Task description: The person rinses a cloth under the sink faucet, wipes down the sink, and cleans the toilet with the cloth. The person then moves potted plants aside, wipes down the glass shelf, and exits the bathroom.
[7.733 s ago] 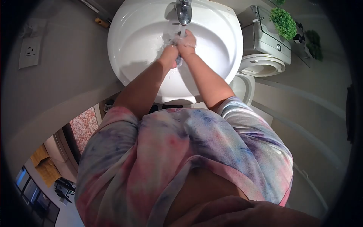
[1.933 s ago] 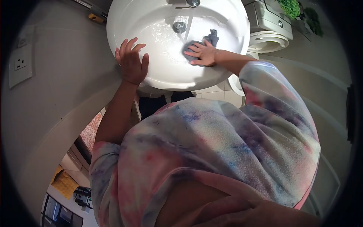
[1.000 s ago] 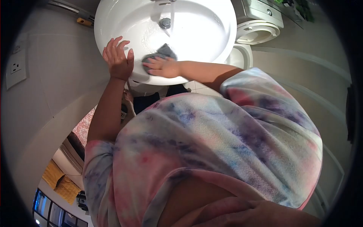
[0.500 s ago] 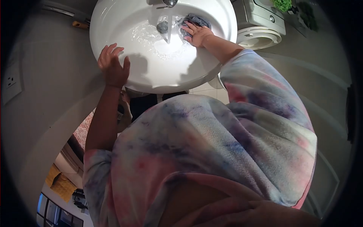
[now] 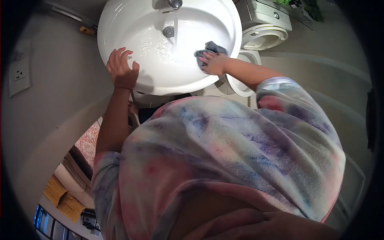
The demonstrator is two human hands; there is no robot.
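Observation:
A wet, bunched grey cloth [image 5: 217, 48] lies against the right inner side of the white washbasin [image 5: 160, 76]. My right hand [image 5: 215, 64] is closed over the cloth and presses it to the basin wall, hiding part of it. Over the basin's left rim, my left hand [image 5: 122, 70] is open, fingers apart and nothing in it; whether it touches the rim I cannot tell. Water runs from the metal faucet [image 5: 175, 4] past the round grey drain stopper [image 5: 169, 31] and spreads over the basin floor.
A toilet [image 5: 264, 37] with a white seat stands right of the basin, and a white round-edged bin or bowl [image 5: 242, 86] sits below. On the left wall are a power outlet [image 5: 19, 74] and a metal bar [image 5: 66, 14] near a yellow-handled object [image 5: 87, 30].
My right hand has moved the grey cloth from near the drain toward the basin's right front rim. My left hand stays at the left rim. Less water swirls in the basin.

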